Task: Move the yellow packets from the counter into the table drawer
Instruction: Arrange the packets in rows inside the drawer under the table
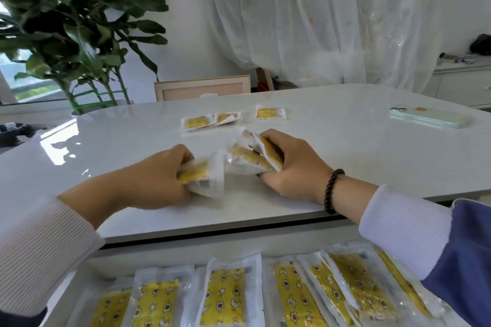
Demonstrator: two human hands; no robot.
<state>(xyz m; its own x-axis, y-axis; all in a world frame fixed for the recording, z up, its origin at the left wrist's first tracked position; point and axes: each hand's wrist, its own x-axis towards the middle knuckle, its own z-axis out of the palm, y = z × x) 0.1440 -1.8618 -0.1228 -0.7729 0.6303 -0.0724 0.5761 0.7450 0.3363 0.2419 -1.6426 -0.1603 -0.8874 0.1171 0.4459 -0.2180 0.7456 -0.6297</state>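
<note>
Both hands work over the white bench (332,146). The left hand (156,180) grips one yellow packet (202,176); the right hand (289,167) clutches a bunch of packets (249,158). Three more packets (196,122) lie farther back on the bench. Below its near edge, the open drawer (170,255) holds a row of packets (225,297).

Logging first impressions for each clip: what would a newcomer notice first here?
Two hands meet over the white table, the left hand and the right hand each gripping yellow packets. Below, the open drawer holds a row of packets; three more packets lie farther back.
</note>
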